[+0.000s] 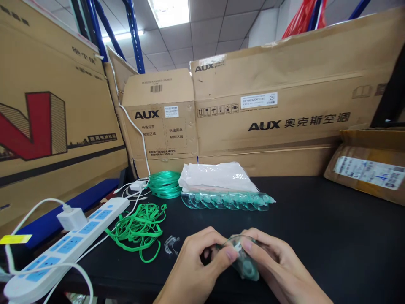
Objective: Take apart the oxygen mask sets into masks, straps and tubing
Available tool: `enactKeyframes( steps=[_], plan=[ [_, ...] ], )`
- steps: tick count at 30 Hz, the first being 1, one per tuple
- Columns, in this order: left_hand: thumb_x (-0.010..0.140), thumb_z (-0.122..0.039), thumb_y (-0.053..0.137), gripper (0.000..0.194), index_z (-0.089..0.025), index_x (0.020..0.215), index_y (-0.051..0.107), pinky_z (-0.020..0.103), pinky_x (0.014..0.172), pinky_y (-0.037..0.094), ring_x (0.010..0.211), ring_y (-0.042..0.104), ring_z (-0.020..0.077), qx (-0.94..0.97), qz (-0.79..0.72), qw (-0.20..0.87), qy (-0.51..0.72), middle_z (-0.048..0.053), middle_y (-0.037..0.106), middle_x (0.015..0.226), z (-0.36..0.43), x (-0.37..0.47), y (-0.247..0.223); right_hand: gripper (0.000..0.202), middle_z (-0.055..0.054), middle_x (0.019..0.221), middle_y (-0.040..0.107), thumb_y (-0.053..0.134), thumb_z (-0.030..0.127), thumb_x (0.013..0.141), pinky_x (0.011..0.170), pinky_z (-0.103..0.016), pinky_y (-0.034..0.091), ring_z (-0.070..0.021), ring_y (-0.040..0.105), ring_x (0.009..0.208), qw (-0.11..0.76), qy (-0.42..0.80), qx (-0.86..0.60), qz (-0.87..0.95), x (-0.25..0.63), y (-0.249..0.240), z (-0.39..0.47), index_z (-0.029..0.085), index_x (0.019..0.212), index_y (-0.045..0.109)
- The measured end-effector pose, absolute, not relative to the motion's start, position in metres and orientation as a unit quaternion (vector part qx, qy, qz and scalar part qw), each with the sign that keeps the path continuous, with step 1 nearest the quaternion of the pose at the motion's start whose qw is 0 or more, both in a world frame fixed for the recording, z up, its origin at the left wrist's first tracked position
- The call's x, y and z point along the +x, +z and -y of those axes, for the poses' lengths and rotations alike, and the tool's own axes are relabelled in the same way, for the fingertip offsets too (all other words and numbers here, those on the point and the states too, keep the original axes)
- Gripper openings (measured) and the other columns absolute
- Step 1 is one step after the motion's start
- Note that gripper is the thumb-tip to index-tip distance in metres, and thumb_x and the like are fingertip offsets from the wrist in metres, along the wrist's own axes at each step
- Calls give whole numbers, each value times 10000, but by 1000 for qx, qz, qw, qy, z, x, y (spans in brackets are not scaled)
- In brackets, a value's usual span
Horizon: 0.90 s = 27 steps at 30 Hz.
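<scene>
A translucent green plastic mask [248,267] is held between both hands near the table's front edge. My left hand [202,264] pinches its left side, thumb on top by a small clear or whitish piece. From the other side, my right hand [272,261] grips the mask with the thumb pressed on its upper part. The fingers under the mask are mostly hidden. To the left of my left hand lie several small clear strips [171,245] and a tangled heap of green elastic bands [137,228].
Behind the hands, a row of green masks [226,200] lies before white plastic bags [217,176]. Coiled green tubing [164,184] sits beside them. A white power strip [68,249] with cables runs along the left. Cardboard [268,105] walls the back; a taped box [368,166] stands right.
</scene>
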<state>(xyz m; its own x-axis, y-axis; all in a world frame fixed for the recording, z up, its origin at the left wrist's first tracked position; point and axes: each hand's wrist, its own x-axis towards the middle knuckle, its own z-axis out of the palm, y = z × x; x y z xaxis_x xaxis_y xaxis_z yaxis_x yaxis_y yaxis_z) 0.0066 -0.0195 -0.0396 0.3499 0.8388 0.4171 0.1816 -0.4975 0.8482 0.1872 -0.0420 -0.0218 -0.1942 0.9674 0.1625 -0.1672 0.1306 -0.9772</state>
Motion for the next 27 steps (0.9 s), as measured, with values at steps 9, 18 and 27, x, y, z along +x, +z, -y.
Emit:
enactKeyframes(
  steps=[9, 18, 27],
  plan=[
    [1024, -467, 545, 305, -211, 1115, 683, 261, 802, 464, 863, 564, 148, 683, -245, 455, 515, 59, 574, 1100, 13, 2, -46, 256, -24, 798, 607, 772, 463, 846, 686, -264, 524, -173, 547, 764, 610, 638, -275, 381, 170, -29, 40, 221, 768, 737],
    [1040, -399, 535, 236, -204, 991, 659, 254, 803, 479, 883, 573, 151, 696, -210, 465, 506, 43, 532, 1036, 18, 2, -41, 308, -32, 773, 596, 735, 497, 870, 690, -258, 497, -164, 529, 736, 598, 636, -272, 405, 166, -29, 46, 198, 797, 754],
    [1053, -357, 520, 233, -197, 936, 643, 249, 825, 418, 914, 520, 159, 709, -197, 421, 530, 34, 538, 976, 15, -1, -46, 266, -42, 799, 609, 744, 448, 876, 726, -259, 480, -171, 546, 783, 584, 643, -262, 421, 166, -33, 47, 192, 809, 760]
  ],
)
